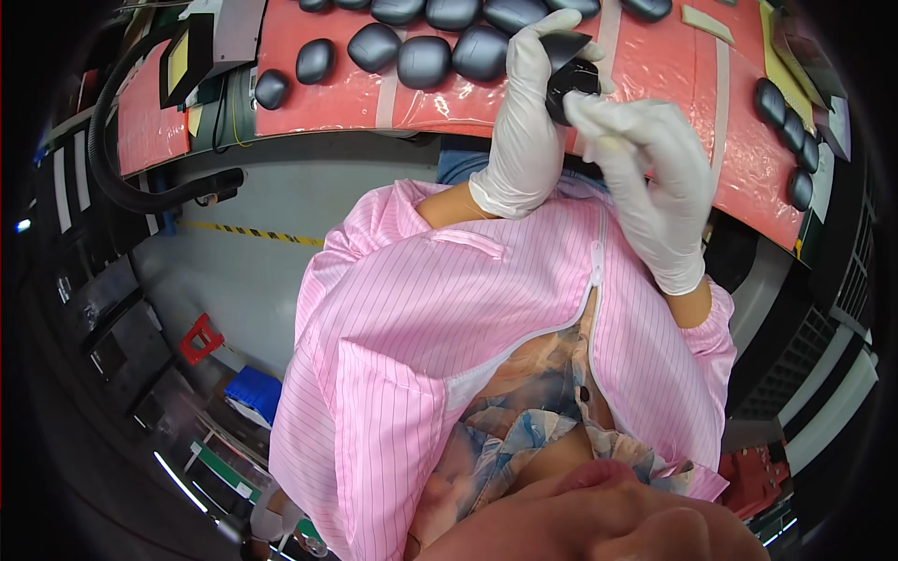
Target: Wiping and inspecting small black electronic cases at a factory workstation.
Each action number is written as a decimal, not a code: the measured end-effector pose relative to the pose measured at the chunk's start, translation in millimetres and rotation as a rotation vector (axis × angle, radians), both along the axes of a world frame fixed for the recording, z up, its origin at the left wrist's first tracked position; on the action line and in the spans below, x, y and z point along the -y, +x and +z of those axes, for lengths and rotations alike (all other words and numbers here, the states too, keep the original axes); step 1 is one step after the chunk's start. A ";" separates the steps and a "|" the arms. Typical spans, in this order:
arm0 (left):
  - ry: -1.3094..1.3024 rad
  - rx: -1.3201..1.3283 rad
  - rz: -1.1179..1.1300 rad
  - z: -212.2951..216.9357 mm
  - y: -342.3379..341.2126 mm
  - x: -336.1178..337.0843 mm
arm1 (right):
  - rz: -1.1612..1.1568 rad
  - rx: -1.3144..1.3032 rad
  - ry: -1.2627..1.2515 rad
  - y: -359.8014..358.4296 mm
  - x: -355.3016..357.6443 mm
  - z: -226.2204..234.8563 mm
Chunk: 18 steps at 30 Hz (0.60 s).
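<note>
My left hand [527,122], in a white glove, is wrapped round a dark grey earbud case [572,82] at the table's near edge. Its lid is raised, and a glossy black inside shows. My right hand [650,154], gloved the same way, has its fingertips pinched together against the case's right side. Anything between those fingertips is too small or too blurred to make out. Several closed earbud cases [424,63] of the same rounded shape lie in rows just left of and beyond my left hand.
A red padded mat [440,114] covers the table. More dark cases [791,133] form a line at its right end. A pale strip [707,23] lies at the far right. To the left are a grey box [234,33] and a black flexible hose [101,154].
</note>
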<state>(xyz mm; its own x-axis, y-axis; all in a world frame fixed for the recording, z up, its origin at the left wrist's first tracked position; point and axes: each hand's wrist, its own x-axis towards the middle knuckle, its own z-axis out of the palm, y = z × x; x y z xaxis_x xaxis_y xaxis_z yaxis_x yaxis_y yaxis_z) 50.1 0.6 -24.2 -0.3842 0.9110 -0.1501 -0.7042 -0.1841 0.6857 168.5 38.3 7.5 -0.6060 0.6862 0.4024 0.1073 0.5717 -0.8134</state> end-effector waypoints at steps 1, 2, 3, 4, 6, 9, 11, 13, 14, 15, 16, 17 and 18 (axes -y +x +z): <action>0.090 -0.030 -0.010 -1.3 1.6 0.5 | -0.015 0.034 0.154 -6.2 1.2 -4.7; 0.091 -0.029 -0.013 -5.7 2.1 0.4 | -0.019 0.035 0.155 -6.1 3.9 -7.7; 0.029 -0.218 0.056 -12.2 2.0 -0.1 | -0.050 0.068 0.186 -6.0 6.4 -10.3; -0.037 -0.410 0.135 -17.3 1.4 0.5 | -0.073 0.099 0.215 -6.6 7.4 -12.4; -0.021 -0.473 0.137 -24.5 0.7 3.7 | -0.084 0.104 0.250 -9.4 8.5 -13.6; -0.013 -0.507 0.137 -22.0 6.9 3.2 | -0.132 0.158 0.352 -11.2 10.3 -11.6; -0.019 -0.493 0.158 -21.0 6.4 1.6 | -0.151 0.190 0.425 -11.2 9.9 -10.9; -0.085 -0.397 0.119 -20.0 4.0 2.4 | -0.097 0.228 0.311 -1.9 12.8 -9.5; -0.003 -0.276 0.045 -18.3 -1.9 3.1 | -0.092 0.227 0.311 2.1 9.4 -14.2; -0.004 -0.276 0.050 -15.3 -2.6 2.8 | -0.108 0.246 0.192 6.7 4.3 -21.4; 0.033 -0.158 0.020 -12.1 -2.3 3.0 | -0.129 0.268 0.072 8.6 1.6 -24.1; 0.069 -0.040 -0.009 -11.1 -1.9 3.1 | -0.141 0.190 0.057 12.2 2.4 -21.9; 0.070 -0.048 -0.004 -14.5 -2.2 0.9 | -0.142 0.191 0.056 11.8 4.4 -18.8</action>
